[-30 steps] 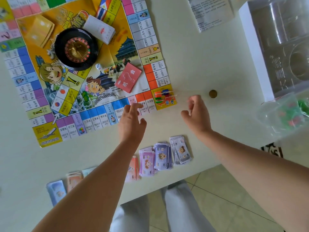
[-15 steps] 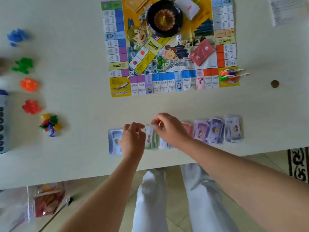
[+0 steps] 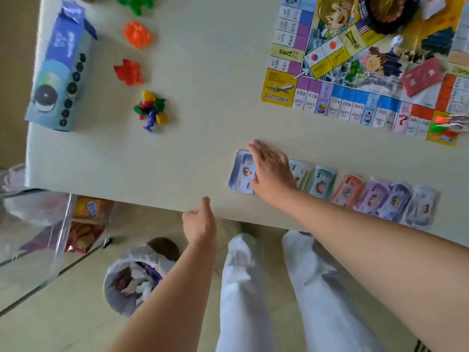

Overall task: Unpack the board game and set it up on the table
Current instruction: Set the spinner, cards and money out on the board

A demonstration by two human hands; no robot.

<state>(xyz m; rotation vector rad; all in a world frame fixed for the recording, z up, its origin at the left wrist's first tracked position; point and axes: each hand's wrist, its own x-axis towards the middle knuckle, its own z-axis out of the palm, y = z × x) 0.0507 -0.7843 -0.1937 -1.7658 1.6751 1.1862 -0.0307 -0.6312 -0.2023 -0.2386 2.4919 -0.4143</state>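
Observation:
The colourful game board (image 3: 355, 80) lies at the upper right of the pale table (image 3: 203, 128), with a black roulette wheel (image 3: 383, 13) and a red card stack (image 3: 422, 76) on it. A row of play-money stacks (image 3: 375, 196) runs along the table's near edge. My right hand (image 3: 271, 171) lies with straight fingers on the leftmost blue money stack (image 3: 242, 171). My left hand (image 3: 200, 222) hangs at the table's edge, fingers relaxed, holding nothing.
Piles of green (image 3: 137, 5), orange (image 3: 137, 34) and red plastic pieces (image 3: 129, 72) and a mixed pile of pawns (image 3: 152, 107) sit at the left. A blue cookie box (image 3: 61, 69) lies at the left edge. A waste bin (image 3: 132, 280) and a clear crate (image 3: 33, 229) stand on the floor.
My view has swung left and down. My right hand moved left onto the blue money stack and flattened. My left hand came off the money row, back to the table's edge.

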